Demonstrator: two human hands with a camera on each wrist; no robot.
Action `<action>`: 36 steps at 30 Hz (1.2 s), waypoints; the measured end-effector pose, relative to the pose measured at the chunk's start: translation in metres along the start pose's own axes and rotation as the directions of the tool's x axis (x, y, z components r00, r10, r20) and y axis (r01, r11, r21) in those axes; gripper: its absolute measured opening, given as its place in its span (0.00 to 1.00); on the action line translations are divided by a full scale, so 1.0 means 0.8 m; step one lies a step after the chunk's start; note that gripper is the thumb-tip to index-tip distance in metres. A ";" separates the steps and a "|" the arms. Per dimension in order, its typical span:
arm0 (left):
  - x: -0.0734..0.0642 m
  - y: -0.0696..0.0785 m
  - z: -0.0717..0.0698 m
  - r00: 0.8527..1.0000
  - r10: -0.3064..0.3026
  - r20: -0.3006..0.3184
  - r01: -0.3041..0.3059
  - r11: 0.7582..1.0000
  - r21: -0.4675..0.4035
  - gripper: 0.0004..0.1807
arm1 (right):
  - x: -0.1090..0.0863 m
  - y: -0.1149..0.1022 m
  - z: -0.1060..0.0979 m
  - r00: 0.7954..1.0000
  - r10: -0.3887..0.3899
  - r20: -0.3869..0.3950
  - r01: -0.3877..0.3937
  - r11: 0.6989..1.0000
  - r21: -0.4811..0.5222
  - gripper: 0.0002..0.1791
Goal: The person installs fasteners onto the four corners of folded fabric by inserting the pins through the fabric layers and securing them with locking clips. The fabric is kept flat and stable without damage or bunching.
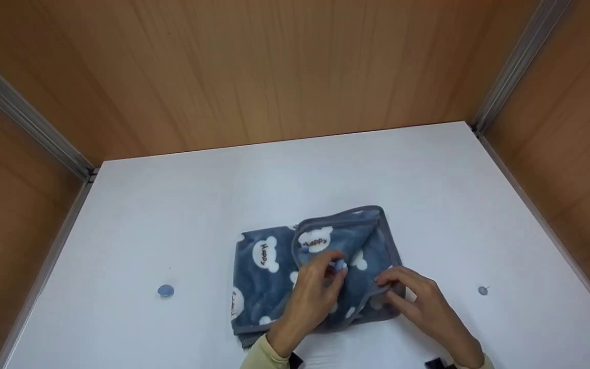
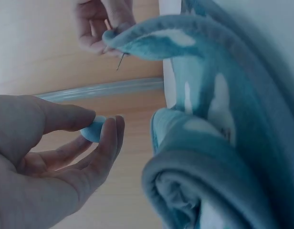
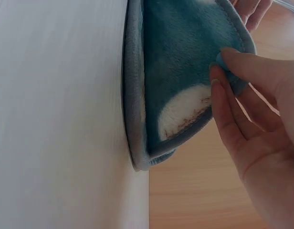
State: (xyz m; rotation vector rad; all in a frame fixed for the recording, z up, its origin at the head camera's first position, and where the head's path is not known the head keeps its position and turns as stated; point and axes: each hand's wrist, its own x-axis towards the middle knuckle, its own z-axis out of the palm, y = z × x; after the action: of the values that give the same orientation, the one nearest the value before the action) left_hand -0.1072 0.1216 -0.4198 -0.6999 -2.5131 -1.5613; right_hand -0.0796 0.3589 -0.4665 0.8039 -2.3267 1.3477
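A folded blue fleece blanket [image 1: 269, 256] with white bear heads and grey edging lies on the table. My left hand [image 1: 311, 292] is over its middle, pinching a small light-blue cap [image 2: 93, 130] between thumb and fingers, apart from the cloth in the left wrist view. At the blanket's right side, my right hand [image 1: 423, 302] pinches a lifted edge [image 3: 185, 133] of the fleece together with a round blue pin head [image 3: 220, 61]. A thin needle [image 2: 120, 62] sticks out past that edge in the left wrist view. Another blue piece [image 1: 305, 249] sits on the blanket's upper fold.
On the white table [image 1: 192, 195], a blue oval cap [image 1: 166, 291] lies left of the blanket, and a small round pin [image 1: 483, 290] with a thin point lies to the right. Wooden panels [image 1: 295, 72] enclose the back and sides.
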 end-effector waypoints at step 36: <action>-0.011 -0.001 0.027 0.976 0.036 0.217 -0.054 0.996 0.077 0.18 | -0.002 0.007 0.003 0.994 -0.088 0.059 0.083 0.992 0.091 0.29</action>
State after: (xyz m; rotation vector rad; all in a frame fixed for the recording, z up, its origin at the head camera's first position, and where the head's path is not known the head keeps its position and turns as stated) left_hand -0.0967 0.1372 -0.4333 -0.9552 -2.6731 -1.4280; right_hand -0.0814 0.3595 -0.4722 0.9753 -2.2650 1.4161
